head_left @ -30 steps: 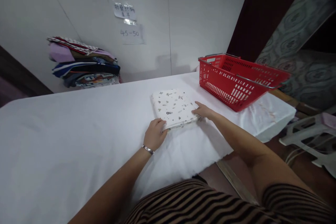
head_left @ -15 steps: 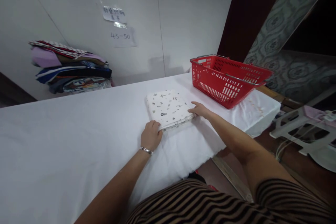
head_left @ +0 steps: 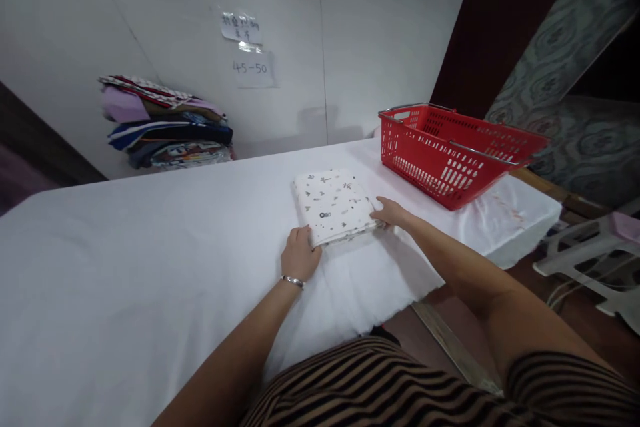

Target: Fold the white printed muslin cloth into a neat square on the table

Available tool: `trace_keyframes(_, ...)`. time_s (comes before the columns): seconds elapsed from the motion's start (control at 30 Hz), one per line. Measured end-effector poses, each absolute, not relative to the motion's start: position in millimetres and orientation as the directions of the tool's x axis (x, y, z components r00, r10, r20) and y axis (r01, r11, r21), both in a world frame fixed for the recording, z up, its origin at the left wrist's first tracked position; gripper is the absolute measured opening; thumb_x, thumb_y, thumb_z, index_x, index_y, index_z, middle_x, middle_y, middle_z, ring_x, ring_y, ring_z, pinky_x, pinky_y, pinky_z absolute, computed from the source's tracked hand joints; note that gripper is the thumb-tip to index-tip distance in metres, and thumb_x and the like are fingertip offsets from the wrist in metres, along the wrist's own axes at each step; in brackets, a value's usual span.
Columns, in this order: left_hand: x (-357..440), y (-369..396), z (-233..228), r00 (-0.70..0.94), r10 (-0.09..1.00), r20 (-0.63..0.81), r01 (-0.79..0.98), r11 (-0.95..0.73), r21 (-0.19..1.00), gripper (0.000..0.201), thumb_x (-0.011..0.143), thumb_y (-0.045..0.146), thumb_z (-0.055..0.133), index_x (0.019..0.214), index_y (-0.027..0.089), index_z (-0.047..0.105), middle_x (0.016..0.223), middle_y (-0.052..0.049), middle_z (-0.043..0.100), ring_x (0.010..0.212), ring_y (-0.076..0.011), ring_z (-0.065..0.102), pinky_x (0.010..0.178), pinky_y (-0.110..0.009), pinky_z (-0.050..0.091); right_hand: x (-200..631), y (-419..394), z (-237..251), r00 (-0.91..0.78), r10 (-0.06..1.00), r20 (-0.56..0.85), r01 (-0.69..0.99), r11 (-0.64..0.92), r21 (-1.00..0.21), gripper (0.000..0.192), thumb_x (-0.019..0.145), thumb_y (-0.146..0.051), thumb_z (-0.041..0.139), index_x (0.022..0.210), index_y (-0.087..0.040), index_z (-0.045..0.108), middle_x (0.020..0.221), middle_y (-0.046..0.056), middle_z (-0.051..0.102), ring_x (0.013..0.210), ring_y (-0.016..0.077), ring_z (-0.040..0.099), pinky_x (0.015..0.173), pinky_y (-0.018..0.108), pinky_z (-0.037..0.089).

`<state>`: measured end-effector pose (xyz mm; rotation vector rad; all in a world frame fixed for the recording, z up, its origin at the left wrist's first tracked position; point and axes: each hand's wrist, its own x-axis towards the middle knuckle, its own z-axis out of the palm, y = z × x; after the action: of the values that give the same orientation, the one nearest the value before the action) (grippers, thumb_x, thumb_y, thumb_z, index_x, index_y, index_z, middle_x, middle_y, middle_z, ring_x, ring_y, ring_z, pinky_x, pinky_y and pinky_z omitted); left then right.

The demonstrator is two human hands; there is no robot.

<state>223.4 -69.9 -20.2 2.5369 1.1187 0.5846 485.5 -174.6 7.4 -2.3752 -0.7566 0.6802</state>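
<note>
A folded white cloth [head_left: 333, 203] with small grey and brown plant-like prints lies flat on the white-covered table. My left hand [head_left: 300, 255], a silver bracelet at its wrist, is closed on the cloth's near left corner. At the near right corner, my right hand [head_left: 391, 212] grips the edge, with its thumb and fingers partly hidden around the layers. Several layers show along the near edge of the cloth.
A red shopping basket [head_left: 450, 167] with metal handles stands at the table's right end. Folded clothes [head_left: 170, 123] are stacked at the back left by the wall. A white plastic stool [head_left: 585, 253] is beyond the right end. White fabric [head_left: 200, 247] covers the table.
The camera has turned slightly left, so everything appears farther right. Both hands stay at the same corners of the cloth, which looks little changed.
</note>
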Motion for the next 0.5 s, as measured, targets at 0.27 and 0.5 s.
trace_keyframes(0.27,225,-56,-16,0.584,0.782,0.216,0.578,-0.588,0.566,0.047,0.07,0.014,0.052,0.116,0.02,0.048,0.111,-0.008,0.053,0.094,-0.0191,0.057,0.083,-0.032,0.047,465,-175,8,0.683,0.647,-0.34,0.293,-0.668,-0.684,0.086,0.071,-0.028,0.067,0.142,-0.022,0.02,0.115,0.014,0.057,0.066,0.0151,0.059,0.045,0.023,0.05)
trace_keyframes(0.5,164,13,-8,0.623,0.726,0.291,0.514,-0.66,0.547,0.043,0.071,0.013,0.045,0.111,0.02,0.057,0.113,-0.004,0.061,0.104,-0.0184,0.056,0.093,-0.032,0.044,399,-196,1,0.414,0.82,-0.394,0.267,-0.524,-0.809,0.106,0.072,-0.042,0.068,0.144,-0.023,-0.007,0.061,0.001,0.064,0.041,0.0139,0.054,0.039,0.023,0.043)
